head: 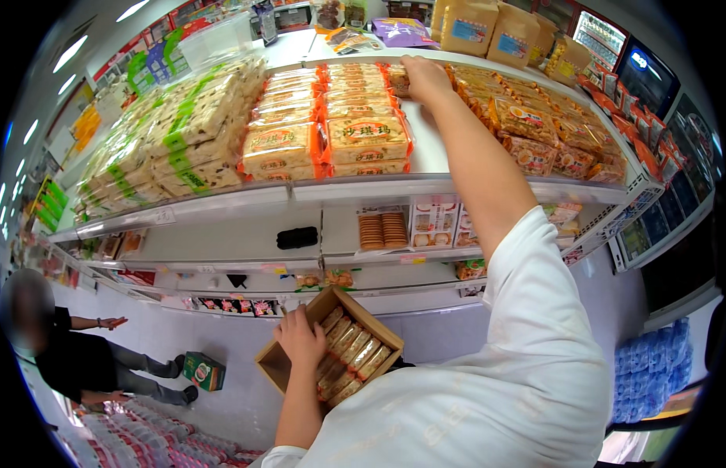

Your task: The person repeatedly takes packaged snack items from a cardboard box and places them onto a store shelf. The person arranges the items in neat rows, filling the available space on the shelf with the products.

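Note:
My right hand [428, 81] reaches to the back of the top shelf [424, 143]. Its fingers are on a brown wrapped snack pack [398, 81] beside the orange-edged row; the palm side is hidden. Low in front of my body, my left hand [303, 342] grips the wall of an open cardboard box [335, 294]. Inside that tilted box lie several wrapped snack bars [352, 345] in rows. Left of the right hand stand stacked sachima packs [367, 137] with orange ends. Piled to the right of my forearm are orange-brown wrapped snacks [522, 120].
Large green-banded packs [190, 126] fill the shelf's left part. Kraft paper bags [467, 29] stand behind. Lower shelves hold biscuits [383, 230] and a black object [297, 237]. On the left, a person [76, 357] stands by a green carton [204, 371]. Blue-wrapped bottles [652, 371] stand at right.

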Action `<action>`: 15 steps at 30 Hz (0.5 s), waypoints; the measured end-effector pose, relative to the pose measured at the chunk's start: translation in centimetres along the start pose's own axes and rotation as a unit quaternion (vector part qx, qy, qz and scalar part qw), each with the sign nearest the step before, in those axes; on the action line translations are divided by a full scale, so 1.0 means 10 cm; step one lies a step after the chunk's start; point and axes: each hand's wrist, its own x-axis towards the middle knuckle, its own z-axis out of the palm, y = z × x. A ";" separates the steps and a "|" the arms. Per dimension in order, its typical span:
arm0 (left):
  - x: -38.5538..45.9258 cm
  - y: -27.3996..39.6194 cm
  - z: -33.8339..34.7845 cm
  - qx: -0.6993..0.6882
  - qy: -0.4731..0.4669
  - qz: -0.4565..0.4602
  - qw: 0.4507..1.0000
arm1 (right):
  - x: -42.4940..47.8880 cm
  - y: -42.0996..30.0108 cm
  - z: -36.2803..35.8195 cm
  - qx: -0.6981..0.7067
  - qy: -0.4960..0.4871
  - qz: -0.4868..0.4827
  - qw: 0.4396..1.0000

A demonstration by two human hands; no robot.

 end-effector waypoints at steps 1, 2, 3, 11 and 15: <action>0.01 0.00 0.00 -0.004 -0.005 -0.002 1.000 | 0.01 -0.02 -0.07 -0.002 -0.006 0.006 1.000; 0.01 -0.01 -0.01 -0.009 -0.009 -0.004 1.000 | 0.00 -0.06 -0.17 -0.004 -0.012 0.011 1.000; 0.02 -0.01 0.00 -0.008 -0.007 0.002 1.000 | 0.00 -0.11 -0.30 0.010 -0.013 0.022 1.000; -0.04 -0.05 -0.05 -0.010 -0.013 -0.024 1.000 | -1.13 -1.08 -1.27 0.296 0.232 -0.147 0.915; 0.00 0.02 -0.13 -0.001 0.004 -0.001 1.000 | -2.59 -1.71 -1.04 0.532 -0.088 -0.258 0.802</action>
